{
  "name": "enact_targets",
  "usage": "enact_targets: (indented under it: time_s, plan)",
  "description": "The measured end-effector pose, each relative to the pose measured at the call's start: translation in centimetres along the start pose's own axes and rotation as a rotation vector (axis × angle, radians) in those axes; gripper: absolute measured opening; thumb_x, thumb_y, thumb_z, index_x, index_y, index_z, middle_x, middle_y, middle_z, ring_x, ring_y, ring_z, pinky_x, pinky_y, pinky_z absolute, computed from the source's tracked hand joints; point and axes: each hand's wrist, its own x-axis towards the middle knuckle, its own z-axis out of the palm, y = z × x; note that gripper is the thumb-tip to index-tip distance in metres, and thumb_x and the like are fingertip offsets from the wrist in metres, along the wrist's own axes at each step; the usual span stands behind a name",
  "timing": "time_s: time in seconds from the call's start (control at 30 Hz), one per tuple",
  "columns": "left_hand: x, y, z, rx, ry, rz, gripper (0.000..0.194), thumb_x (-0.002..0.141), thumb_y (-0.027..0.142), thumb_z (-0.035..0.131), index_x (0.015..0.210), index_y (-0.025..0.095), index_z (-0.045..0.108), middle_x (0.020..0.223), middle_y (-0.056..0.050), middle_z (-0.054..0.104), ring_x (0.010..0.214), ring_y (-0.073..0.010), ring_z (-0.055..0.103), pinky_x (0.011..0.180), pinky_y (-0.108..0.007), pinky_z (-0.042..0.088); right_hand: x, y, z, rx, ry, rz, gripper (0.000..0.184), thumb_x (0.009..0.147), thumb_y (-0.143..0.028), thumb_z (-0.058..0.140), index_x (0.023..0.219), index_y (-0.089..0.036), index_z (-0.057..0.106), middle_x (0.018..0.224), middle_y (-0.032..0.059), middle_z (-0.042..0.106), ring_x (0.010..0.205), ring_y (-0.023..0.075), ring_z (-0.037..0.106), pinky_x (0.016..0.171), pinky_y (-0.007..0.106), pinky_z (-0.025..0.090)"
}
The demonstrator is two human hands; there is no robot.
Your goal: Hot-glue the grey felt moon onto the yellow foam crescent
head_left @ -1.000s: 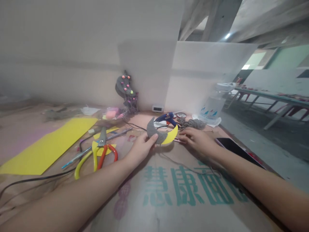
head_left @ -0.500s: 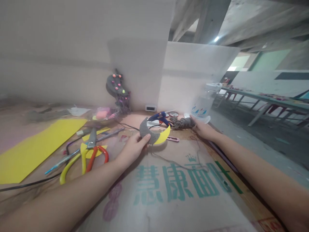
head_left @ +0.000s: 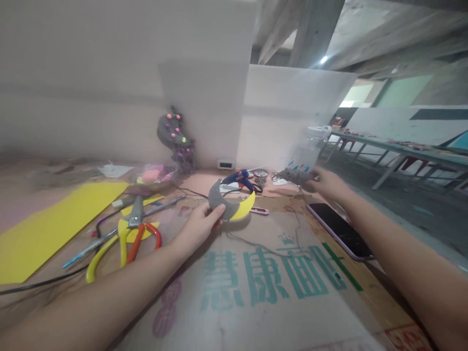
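Left hand holds a half-wrapped crescent while right hand grips a bundle of yarn

The left hand [head_left: 204, 222] pinches a crescent [head_left: 222, 205] near its lower curve, thumb on the front face. The crescent is above the middle of the table [head_left: 376, 297]; its left part is covered in grey yarn, and its right tip shows bare yellow. A thin grey strand [head_left: 256, 243] runs from below the crescent across a sheet with green lettering [head_left: 237, 326], then bends up on the right.

The right hand [head_left: 329, 185] is reached out to the far right, its fingers closed on the end of a grey yarn bundle [head_left: 295, 176]. The bundle is in front of a clear bottle [head_left: 310, 148] with a white lid; whether it touches the table is hard to tell. Nearer the person, a phone [head_left: 340, 230] lies by the right forearm.

Just behind the crescent is a blue glue gun [head_left: 239, 176], with a small pink tool [head_left: 260, 211] to the crescent's right. On the left, scissors [head_left: 136, 214] with one yellow and one red handle lie over a yellow scrap, beside a large yellow sheet [head_left: 58, 231]. A grey crescent ornament dotted with coloured balls [head_left: 170, 132] stands against the wall.
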Motion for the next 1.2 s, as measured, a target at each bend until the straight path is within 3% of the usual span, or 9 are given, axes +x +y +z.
enact_targets:
  time_s: [0.17, 0.27, 0.33, 0.43, 0.53, 0.63, 0.77, 0.97, 1.2]
  plan:
    - [0.0, 0.0, 0.1, -0.013, 0.007, -0.008, 0.038, 0.077, 0.054, 0.058, 0.070, 0.017, 0.053, 0.055, 0.004, 0.052, 0.051, -0.0099, 0.045, 0.051, -0.023, 0.033, -0.3, -0.1, -0.1, -0.145, -0.004, 0.004, 0.040, 0.076, -0.028, 0.057, 0.113, -0.014, 0.063, 0.110, 0.0172, 0.064, 0.082, 0.0251, 0.063, 0.065, 0.032, 0.043]
    - [-0.2, 0.3, 0.1, -0.017, -0.001, -0.009, 0.037, 0.078, 0.053, 0.057, 0.070, 0.017, 0.052, 0.055, 0.004, 0.052, 0.051, -0.0095, 0.044, 0.051, -0.023, 0.032, -0.4, -1.5, -0.6, -0.150, -0.082, -0.063, 0.025, 0.075, -0.029, 0.058, 0.093, -0.018, 0.071, 0.089, 0.0117, 0.069, 0.072, 0.0230, 0.062, 0.060, 0.030, 0.040]
    - [-0.3, 0.6, 0.1, -0.010, 0.002, -0.009, 0.035, 0.078, 0.051, 0.057, 0.069, 0.017, 0.052, 0.055, 0.005, 0.052, 0.050, -0.0092, 0.043, 0.050, -0.023, 0.032, -0.9, -3.6, -1.3, -0.146, -0.133, -0.121, 0.021, 0.078, -0.037, 0.058, 0.078, -0.021, 0.071, 0.072, 0.0081, 0.068, 0.066, 0.0221, 0.061, 0.057, 0.029, 0.038]
    - [-0.5, 1.0, 0.2, -0.019, 0.026, -0.033, 0.032, 0.077, 0.048, 0.058, 0.069, 0.017, 0.052, 0.054, 0.005, 0.051, 0.048, -0.0090, 0.041, 0.048, -0.023, 0.029, -2.8, -8.3, -2.2, -0.084, -0.160, -0.293, 0.037, 0.088, -0.050, 0.046, 0.080, -0.023, 0.071, 0.078, 0.0081, 0.070, 0.071, 0.0224, 0.061, 0.057, 0.029, 0.035]
    - [-0.4, 1.0, 0.2, -0.059, 0.023, -0.026, 0.032, 0.076, 0.048, 0.058, 0.070, 0.017, 0.053, 0.054, 0.004, 0.051, 0.049, -0.0092, 0.043, 0.048, -0.023, 0.029, -5.7, -13.0, -2.0, 0.034, -0.125, -0.396, 0.034, 0.093, -0.045, 0.042, 0.086, -0.024, 0.067, 0.080, 0.0056, 0.070, 0.070, 0.0198, 0.060, 0.058, 0.028, 0.034]
    - [-0.3, 0.5, 0.2, -0.087, 0.020, -0.041, 0.032, 0.077, 0.048, 0.057, 0.071, 0.017, 0.051, 0.054, 0.005, 0.052, 0.049, -0.0088, 0.042, 0.048, -0.022, 0.029, -7.9, -15.1, -0.5, 0.101, -0.083, -0.496, 0.032, 0.095, -0.038, 0.041, 0.080, -0.021, 0.063, 0.079, 0.0060, 0.068, 0.071, 0.0184, 0.058, 0.061, 0.028, 0.035]
    - [0.0, -0.1, 0.1, -0.058, 0.015, -0.035, 0.030, 0.080, 0.045, 0.054, 0.071, 0.017, 0.051, 0.055, 0.005, 0.052, 0.047, -0.0080, 0.041, 0.048, -0.022, 0.029, -8.5, -14.6, 1.9, 0.105, -0.025, -0.596, 0.030, 0.095, -0.038, 0.044, 0.080, -0.018, 0.060, 0.078, 0.0079, 0.065, 0.073, 0.0199, 0.056, 0.066, 0.030, 0.037]
    - [0.3, -0.2, 0.2, -0.052, 0.017, 0.003, 0.026, 0.080, 0.039, 0.052, 0.066, 0.017, 0.050, 0.056, 0.004, 0.052, 0.052, -0.0095, 0.045, 0.052, -0.022, 0.033, -7.8, -13.8, 3.5, 0.264, -0.106, -0.544, 0.032, 0.092, -0.042, 0.050, 0.112, -0.020, 0.060, 0.106, 0.0108, 0.065, 0.094, 0.0239, 0.060, 0.079, 0.035, 0.045]
    - [0.1, 0.3, 0.2, -0.065, 0.006, -0.012, 0.023, 0.080, 0.037, 0.053, 0.068, 0.017, 0.051, 0.055, 0.005, 0.051, 0.051, -0.0094, 0.043, 0.051, -0.022, 0.031, -7.5, -13.8, 3.9, 0.266, -0.154, -0.576, 0.030, 0.092, -0.038, 0.049, 0.108, -0.020, 0.066, 0.102, 0.0118, 0.067, 0.096, 0.0259, 0.061, 0.085, 0.039, 0.046]
